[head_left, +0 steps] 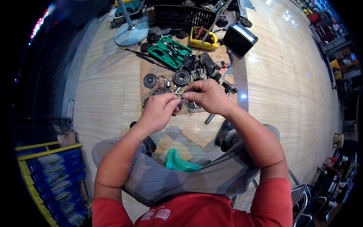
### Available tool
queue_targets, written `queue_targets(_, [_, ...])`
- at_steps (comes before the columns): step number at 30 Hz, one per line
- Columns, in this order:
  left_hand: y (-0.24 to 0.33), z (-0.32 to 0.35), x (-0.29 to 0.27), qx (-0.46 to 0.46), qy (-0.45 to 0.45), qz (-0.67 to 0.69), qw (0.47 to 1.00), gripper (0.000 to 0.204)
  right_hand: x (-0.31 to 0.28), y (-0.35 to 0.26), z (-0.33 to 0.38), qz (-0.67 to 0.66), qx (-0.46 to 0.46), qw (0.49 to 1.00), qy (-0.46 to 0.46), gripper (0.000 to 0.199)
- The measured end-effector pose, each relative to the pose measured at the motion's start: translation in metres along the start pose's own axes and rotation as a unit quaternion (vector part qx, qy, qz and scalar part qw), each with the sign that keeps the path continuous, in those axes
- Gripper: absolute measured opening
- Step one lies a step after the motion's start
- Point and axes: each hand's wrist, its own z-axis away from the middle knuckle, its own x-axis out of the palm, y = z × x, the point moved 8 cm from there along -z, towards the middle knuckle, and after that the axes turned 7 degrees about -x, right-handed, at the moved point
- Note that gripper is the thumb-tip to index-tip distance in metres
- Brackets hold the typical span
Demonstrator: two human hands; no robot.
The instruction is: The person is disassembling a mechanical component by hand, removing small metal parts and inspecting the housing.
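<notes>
My left hand [158, 109] and my right hand [207, 97] come together above a cardboard sheet [151, 68], fingertips nearly touching. The right thumb and fingers pinch a small thin metal piece [176, 92], whose shiny end shows between the hands. The left thumb and forefinger are pressed together beside it; what they hold is hidden. Just beyond the fingers lies a round ringed metal part, like a pulley or bearing [181, 77]. A dark grooved disc [150, 80] rests to its left, with a small metal socket-like piece [167, 84] between them.
An open green tool case [170, 52] lies farther off, beside a yellow container [203, 39] of parts. A black battery-like box [240, 39] stands at the right, a pale round stand base [131, 35] at the left. Something green [179, 162] sits beneath my legs.
</notes>
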Motion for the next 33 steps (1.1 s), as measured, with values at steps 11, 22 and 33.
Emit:
queue_targets(11, [0.042,0.02,-0.005,0.249,0.125,-0.19,0.941,0.012,-0.001,0.007,-0.001,0.043,0.06,0.997,-0.015,0.02])
queue_targets(22, [0.026,0.01,-0.006,0.14,0.089,-0.131,0.977,0.013,-0.002,0.008,0.003,-0.059,0.09,0.994,0.0,0.022])
queue_targets(33, [0.021,0.009,-0.003,0.12,0.069,-0.083,0.987,0.013,-0.005,-0.003,0.001,0.067,-0.032,0.997,0.019,0.023])
